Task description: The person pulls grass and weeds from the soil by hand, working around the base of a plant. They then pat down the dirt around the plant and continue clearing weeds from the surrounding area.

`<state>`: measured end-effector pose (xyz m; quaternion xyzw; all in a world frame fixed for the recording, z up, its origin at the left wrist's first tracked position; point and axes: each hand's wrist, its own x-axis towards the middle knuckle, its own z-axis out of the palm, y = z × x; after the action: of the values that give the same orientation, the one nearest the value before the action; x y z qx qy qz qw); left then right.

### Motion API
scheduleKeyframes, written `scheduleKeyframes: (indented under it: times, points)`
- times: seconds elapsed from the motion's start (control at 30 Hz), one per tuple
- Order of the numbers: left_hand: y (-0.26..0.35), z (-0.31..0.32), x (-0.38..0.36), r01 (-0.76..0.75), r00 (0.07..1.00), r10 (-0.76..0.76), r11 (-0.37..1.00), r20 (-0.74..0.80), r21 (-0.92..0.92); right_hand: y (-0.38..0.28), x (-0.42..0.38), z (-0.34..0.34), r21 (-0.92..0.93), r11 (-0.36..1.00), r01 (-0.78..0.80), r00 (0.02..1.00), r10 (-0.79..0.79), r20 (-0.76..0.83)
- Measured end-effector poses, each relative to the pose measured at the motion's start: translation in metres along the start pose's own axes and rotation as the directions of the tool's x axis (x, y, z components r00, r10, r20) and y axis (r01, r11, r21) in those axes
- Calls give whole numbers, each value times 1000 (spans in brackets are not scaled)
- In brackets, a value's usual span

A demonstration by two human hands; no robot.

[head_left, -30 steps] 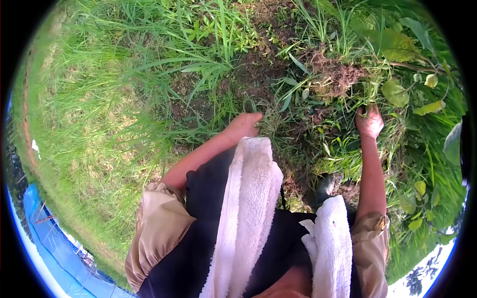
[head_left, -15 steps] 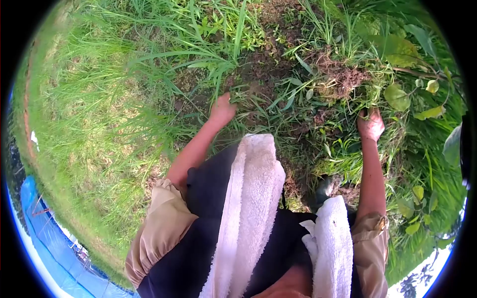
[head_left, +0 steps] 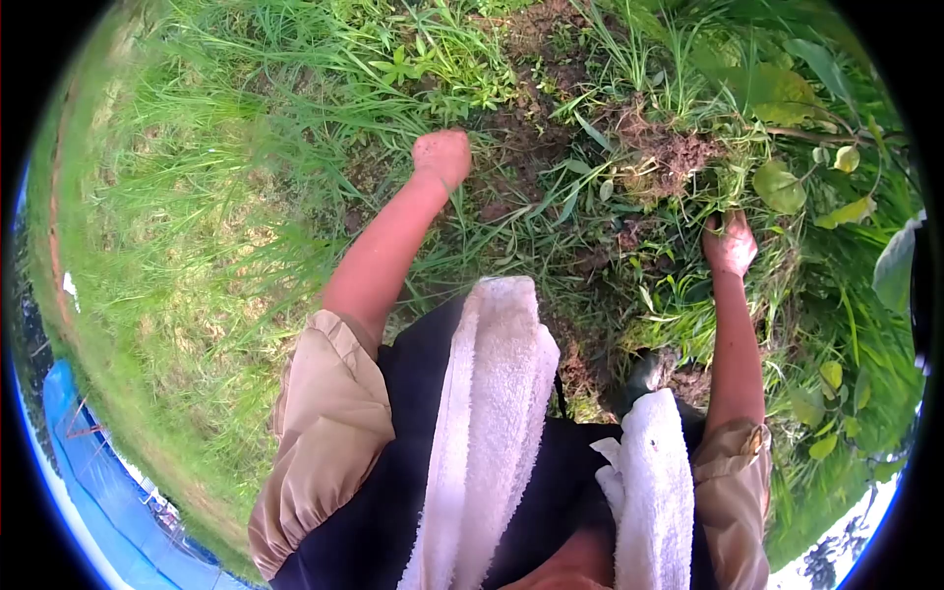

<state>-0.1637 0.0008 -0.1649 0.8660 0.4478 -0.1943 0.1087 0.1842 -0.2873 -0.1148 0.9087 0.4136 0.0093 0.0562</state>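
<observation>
My left hand (head_left: 442,157) is closed in a fist at the base of the green grass (head_left: 393,113), with blades spreading from around it. Bare brown soil (head_left: 521,138) lies just to its right. Lower and farther right, my right hand (head_left: 731,246) is closed at the lower edge of a clump of pulled weeds (head_left: 669,162) with reddish-brown roots. Its fingertips are partly hidden among the stems.
Broad-leaved plants (head_left: 782,187) stand at the right edge. A white towel (head_left: 497,393) hangs down in front of my body. Dark footwear (head_left: 644,374) shows near my right forearm. Blue sheeting (head_left: 108,492) lies far off at the lower left.
My left hand has moved up and away from my body, from the soil patch to the grass. My right hand has stayed nearly in place at the weed clump.
</observation>
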Motion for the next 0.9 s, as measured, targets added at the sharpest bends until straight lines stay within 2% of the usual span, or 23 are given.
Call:
scheduleKeyframes:
  times: [0.1,0.13,0.23,0.3,0.33,0.37,0.4,0.43,0.5,0.57,0.63,0.7,0.73,0.83,0.87,0.9]
  points:
    - [-10,9,-8,-13,991,-13,981,-130,-192,2,0,1,5,1000,5,1000,-5,3]
    - [-11,10,-10,7,995,-29,976,-99,-216,1,0,1,15,1000,11,1000,-11,-10]
    - [-5,16,-27,-54,986,12,967,-168,-247,2,-2,3,12,1000,23,999,-22,-33]
    - [35,11,-65,-288,957,246,870,-153,-400,-1,2,1,3,1000,15,999,-15,-37]
    - [61,27,-97,-470,881,445,785,-159,-404,-2,3,0,-24,1000,13,1000,-13,2]
    - [85,45,-112,-435,842,524,801,128,-412,1,5,5,-14,1000,12,999,-12,36]
    - [90,70,-122,-354,886,449,813,111,-461,-2,9,5,-18,1000,-3,1000,4,26]
    - [80,65,-116,-341,900,426,819,90,-462,-1,7,4,-32,999,-28,999,28,28]
    - [53,43,-101,-252,966,249,855,-68,-453,6,5,11,-40,999,3,1000,-3,15]
    - [23,13,-82,-168,966,98,941,-241,-293,5,5,10,-39,999,6,999,-5,36]
    - [-2,8,-60,93,934,-155,975,-320,-203,2,5,8,7,1000,17,999,-17,-29]
    - [-31,25,-47,246,964,-260,953,-61,-176,8,6,16,6,1000,11,999,-11,-39]
    - [-35,21,-46,290,957,-282,937,68,-197,1,6,8,10,1000,-8,1000,8,-15]
    - [-41,38,-52,28,985,-119,829,-128,-558,0,7,9,5,999,-39,999,39,21]
    - [-27,47,-61,-55,996,9,823,-83,-566,0,5,7,40,999,0,999,2,-44]
    - [7,29,-79,-135,990,139,806,-38,-577,-2,4,6,37,999,-13,999,14,-30]
